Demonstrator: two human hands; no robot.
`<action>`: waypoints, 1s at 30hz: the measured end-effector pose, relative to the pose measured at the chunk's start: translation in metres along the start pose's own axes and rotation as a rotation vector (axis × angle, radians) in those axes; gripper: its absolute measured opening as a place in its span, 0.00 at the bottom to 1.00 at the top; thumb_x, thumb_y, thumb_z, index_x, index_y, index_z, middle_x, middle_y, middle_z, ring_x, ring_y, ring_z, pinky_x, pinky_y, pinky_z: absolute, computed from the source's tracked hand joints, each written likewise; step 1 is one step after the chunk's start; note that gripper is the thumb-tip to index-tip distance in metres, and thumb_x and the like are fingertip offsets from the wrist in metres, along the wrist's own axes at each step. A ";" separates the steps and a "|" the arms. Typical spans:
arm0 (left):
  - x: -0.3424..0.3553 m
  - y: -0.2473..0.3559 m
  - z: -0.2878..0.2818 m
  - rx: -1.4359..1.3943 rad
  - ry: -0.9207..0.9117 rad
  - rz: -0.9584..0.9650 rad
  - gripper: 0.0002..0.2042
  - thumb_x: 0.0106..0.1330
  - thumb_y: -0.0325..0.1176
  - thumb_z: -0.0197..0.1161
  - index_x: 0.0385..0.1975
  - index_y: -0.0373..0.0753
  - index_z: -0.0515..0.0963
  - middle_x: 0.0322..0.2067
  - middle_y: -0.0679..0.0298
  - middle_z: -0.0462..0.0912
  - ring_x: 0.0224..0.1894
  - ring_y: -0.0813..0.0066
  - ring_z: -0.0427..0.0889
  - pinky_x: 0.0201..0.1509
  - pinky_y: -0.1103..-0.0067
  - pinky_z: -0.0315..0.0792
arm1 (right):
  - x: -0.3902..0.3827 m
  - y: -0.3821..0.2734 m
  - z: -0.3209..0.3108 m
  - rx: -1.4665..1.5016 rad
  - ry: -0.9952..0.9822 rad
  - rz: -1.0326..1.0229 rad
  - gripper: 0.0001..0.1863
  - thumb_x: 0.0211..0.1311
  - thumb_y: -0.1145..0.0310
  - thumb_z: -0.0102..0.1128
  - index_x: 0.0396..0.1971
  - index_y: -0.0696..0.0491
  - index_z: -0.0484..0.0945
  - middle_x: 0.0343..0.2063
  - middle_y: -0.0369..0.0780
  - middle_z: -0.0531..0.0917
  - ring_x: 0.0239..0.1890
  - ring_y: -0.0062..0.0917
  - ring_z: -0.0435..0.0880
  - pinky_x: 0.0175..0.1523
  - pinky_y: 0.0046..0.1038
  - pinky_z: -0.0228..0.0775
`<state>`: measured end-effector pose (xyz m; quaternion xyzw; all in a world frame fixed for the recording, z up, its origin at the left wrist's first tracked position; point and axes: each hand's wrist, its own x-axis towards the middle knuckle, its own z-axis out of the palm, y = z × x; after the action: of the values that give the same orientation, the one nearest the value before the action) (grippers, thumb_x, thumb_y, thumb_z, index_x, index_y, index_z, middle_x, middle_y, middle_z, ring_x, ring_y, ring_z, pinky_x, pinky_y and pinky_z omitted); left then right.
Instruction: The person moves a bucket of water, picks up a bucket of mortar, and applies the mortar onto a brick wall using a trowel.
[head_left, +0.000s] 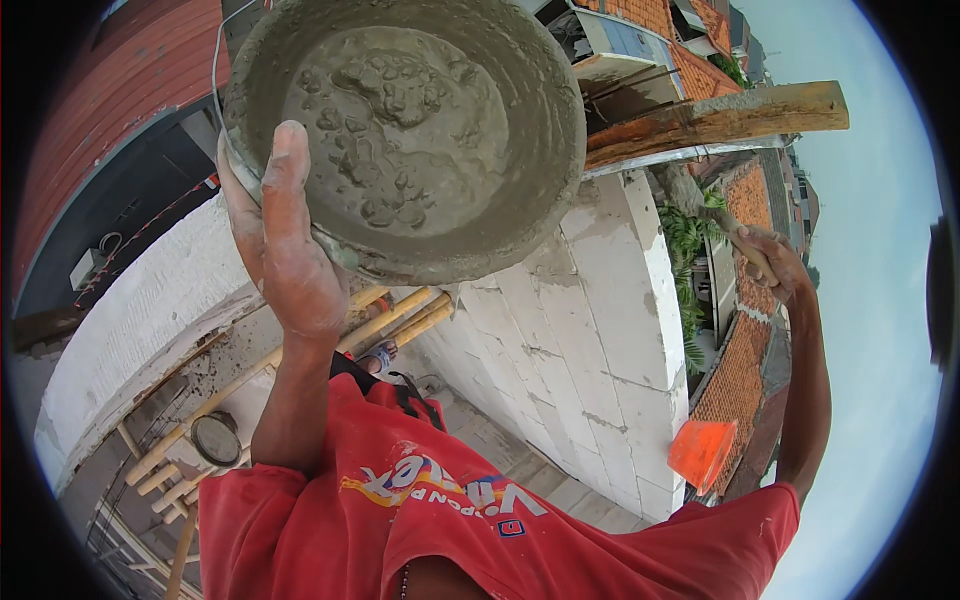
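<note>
A round bucket (pixel 545 150) of wet grey mortar (pixel 410 120) is tilted up in front of me. My left hand (pixel 300 250) grips its near left side, thumb over the rim and the other fingers behind the wall. Out to the right, my right hand (pixel 775 265) is closed round the handle of a trowel (pixel 735 235). The trowel's mortar-smeared blade points toward the end of the white block wall (pixel 590 340), close beneath a wooden beam (pixel 720 125). Whether the blade touches the wall, I cannot tell.
Bamboo poles (pixel 400 320) run below the bucket, with a sandalled foot (pixel 380 352) beside them. Lower left is another round container (pixel 215 438). An orange bucket (pixel 703 455) sits at the wall's right side. Beyond the wall are tiled roofs (pixel 735 370) far below.
</note>
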<state>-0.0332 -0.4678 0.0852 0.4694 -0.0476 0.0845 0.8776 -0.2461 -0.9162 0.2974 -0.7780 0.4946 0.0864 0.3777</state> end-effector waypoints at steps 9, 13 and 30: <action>0.004 0.010 0.012 -0.118 0.060 -0.095 0.24 0.76 0.34 0.54 0.68 0.31 0.61 0.58 0.57 0.73 0.60 0.73 0.73 0.70 0.76 0.61 | 0.034 -0.101 0.002 -0.425 0.032 -0.048 0.24 0.64 0.55 0.67 0.48 0.62 0.82 0.26 0.43 0.85 0.15 0.17 0.77 0.15 0.19 0.65; 0.012 -0.003 -0.009 -0.068 -0.064 -0.063 0.24 0.73 0.31 0.56 0.66 0.31 0.63 0.57 0.57 0.74 0.59 0.72 0.74 0.69 0.74 0.63 | -0.019 -0.074 0.004 -0.453 0.175 -0.023 0.23 0.65 0.54 0.66 0.47 0.61 0.81 0.25 0.40 0.85 0.15 0.15 0.76 0.14 0.17 0.63; 0.036 0.022 0.055 -0.156 -0.203 -0.122 0.21 0.63 0.26 0.60 0.57 0.32 0.71 0.43 0.63 0.79 0.44 0.77 0.74 0.53 0.80 0.67 | -0.219 0.001 0.050 0.030 0.323 -0.342 0.24 0.64 0.56 0.66 0.52 0.58 0.83 0.24 0.33 0.79 0.13 0.10 0.68 0.17 0.16 0.56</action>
<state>-0.0024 -0.4983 0.1396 0.4079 -0.1139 -0.0208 0.9057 -0.3437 -0.7290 0.3733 -0.8485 0.4108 -0.1120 0.3142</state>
